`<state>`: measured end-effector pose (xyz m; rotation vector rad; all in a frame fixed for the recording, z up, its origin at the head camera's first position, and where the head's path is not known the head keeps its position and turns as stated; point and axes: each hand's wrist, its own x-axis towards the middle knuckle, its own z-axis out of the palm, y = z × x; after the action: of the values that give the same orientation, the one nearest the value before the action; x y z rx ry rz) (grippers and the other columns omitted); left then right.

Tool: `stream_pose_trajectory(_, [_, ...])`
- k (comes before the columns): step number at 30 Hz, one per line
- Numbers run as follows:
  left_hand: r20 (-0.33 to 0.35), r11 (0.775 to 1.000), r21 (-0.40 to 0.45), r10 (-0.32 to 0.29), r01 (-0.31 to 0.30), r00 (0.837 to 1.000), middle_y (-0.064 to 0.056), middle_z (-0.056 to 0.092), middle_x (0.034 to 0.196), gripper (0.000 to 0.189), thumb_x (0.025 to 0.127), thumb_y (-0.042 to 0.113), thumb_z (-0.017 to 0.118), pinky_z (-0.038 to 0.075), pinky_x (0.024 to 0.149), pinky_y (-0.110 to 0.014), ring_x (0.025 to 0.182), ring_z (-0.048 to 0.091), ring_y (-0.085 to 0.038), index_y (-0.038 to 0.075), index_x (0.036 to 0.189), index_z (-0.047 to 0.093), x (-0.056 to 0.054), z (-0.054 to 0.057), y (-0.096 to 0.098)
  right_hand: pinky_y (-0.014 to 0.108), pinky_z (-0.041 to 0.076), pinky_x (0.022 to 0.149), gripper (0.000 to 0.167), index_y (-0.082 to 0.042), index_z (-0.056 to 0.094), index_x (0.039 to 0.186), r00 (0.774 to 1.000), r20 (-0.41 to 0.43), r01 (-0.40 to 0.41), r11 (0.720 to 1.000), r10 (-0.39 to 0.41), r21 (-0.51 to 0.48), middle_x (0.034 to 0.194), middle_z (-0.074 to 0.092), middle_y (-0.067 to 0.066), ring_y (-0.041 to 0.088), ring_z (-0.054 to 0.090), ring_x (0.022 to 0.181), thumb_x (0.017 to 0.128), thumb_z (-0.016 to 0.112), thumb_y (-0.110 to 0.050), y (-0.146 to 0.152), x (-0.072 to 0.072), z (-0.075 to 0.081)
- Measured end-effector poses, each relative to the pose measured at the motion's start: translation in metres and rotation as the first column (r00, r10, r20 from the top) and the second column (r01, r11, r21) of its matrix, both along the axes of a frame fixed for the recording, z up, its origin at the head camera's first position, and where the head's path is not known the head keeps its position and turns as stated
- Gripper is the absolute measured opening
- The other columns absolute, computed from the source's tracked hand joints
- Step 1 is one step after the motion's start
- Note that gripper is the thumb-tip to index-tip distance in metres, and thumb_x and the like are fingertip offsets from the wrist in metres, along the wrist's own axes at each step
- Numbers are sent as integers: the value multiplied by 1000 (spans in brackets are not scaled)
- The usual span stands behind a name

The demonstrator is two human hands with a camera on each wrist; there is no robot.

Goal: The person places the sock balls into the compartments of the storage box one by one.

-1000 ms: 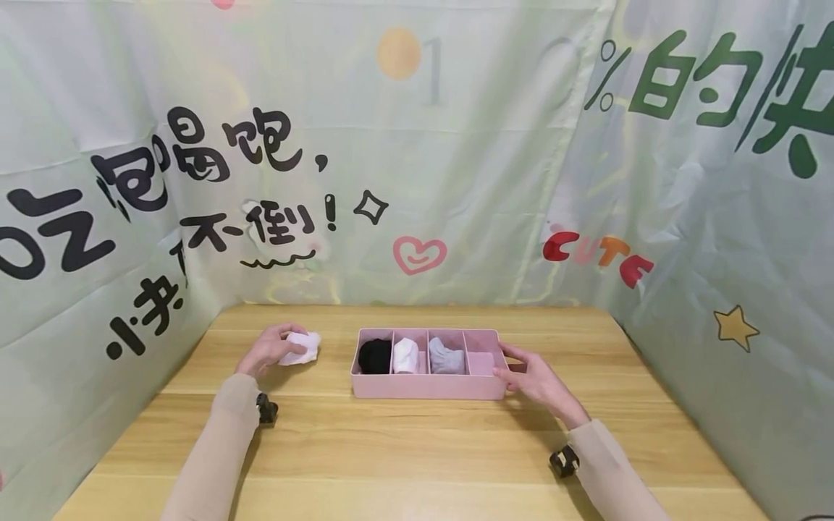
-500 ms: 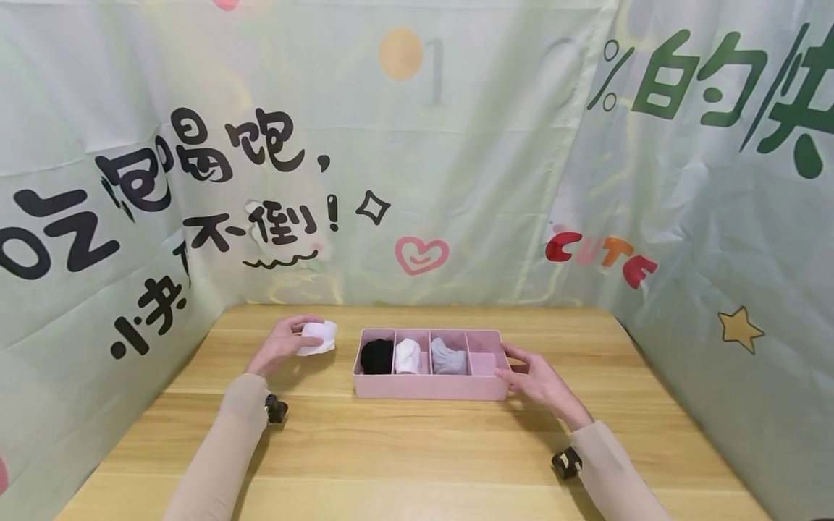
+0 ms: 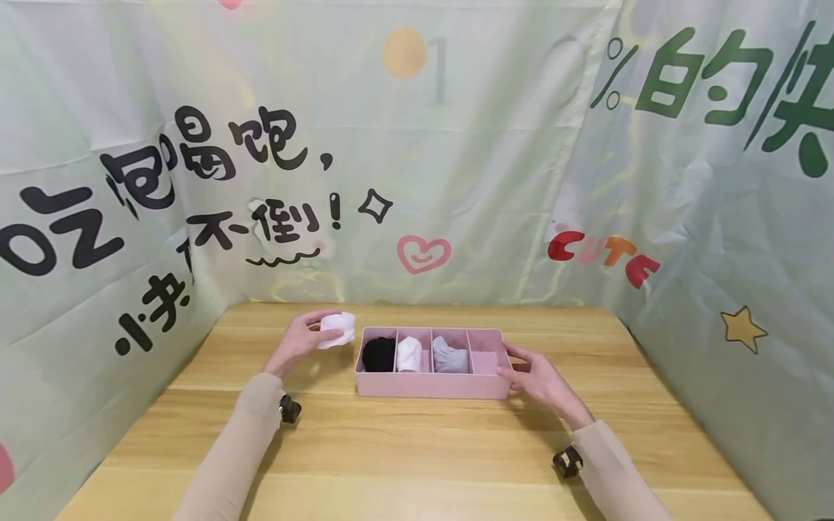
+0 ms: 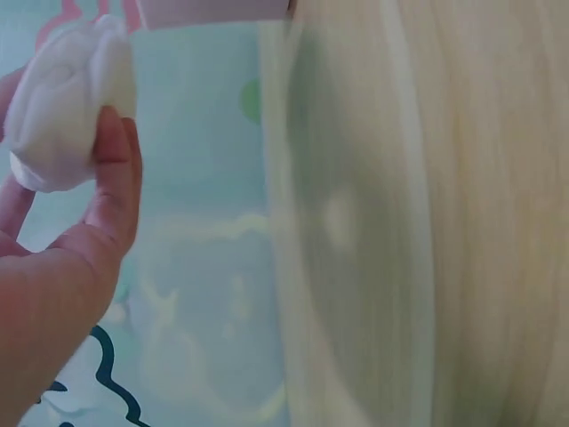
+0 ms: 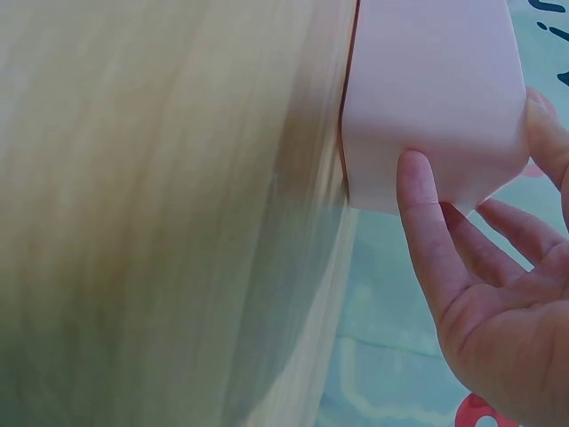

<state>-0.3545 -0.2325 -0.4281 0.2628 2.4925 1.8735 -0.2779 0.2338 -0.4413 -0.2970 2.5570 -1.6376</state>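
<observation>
My left hand (image 3: 302, 341) pinches a rolled white sock (image 3: 337, 330) between thumb and fingers, above the table to the left of a pink divided storage box (image 3: 430, 386). In the left wrist view the same sock (image 4: 67, 107) sits at the fingertips, with its shadow on the wood. A black rolled sock (image 3: 379, 354), a white one (image 3: 409, 354) and a grey one (image 3: 449, 356) fill three compartments from the left. The rightmost compartment (image 3: 485, 361) shows its bare pink floor. My right hand (image 3: 541, 378) holds the box's right end, thumb at the front corner.
The box stands on a wooden table (image 3: 417, 449) towards its far edge. Printed cloth walls (image 3: 495, 181) rise behind and along both sides. A small black device (image 3: 290, 409) is worn on the left wrist and another device (image 3: 567, 461) on the right.
My left hand has lifted the white sock and carried it right, closer to the box's left end. The right hand keeps its place on the box.
</observation>
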Motion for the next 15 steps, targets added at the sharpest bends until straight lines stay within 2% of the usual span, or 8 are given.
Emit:
stream_pose_trajectory(8, [-33, 996, 44, -79, 81, 996, -25, 58, 130, 64, 78, 13, 83, 56, 82, -28, 104, 63, -23, 7, 137, 57, -1, -8, 14, 38, 58, 78, 67, 3, 32, 150, 1000, 4, 2, 1000, -2, 14, 148, 40, 29, 31, 63, 110, 95, 65, -18, 0, 0, -1])
stream_pose_trajectory(12, [-29, 990, 72, -115, 117, 993, -23, 58, 132, 67, 77, 12, 83, 56, 85, -31, 107, 62, -24, 9, 138, 56, 0, -6, 21, 38, 58, 77, 66, 1, 33, 151, 1000, 7, 10, 1000, -10, 19, 148, 42, 29, 31, 64, 109, 96, 64, -17, 1, -2, 0])
stream_pose_trajectory(15, [-28, 990, 84, -113, 115, 993, -22, 57, 133, 66, 77, 9, 83, 56, 85, -31, 108, 62, -25, 10, 137, 56, 2, -5, 28, 39, 58, 78, 66, 2, 32, 151, 1000, 11, 2, 1000, -2, 21, 149, 40, 29, 34, 62, 114, 96, 64, -17, 1, -4, -1])
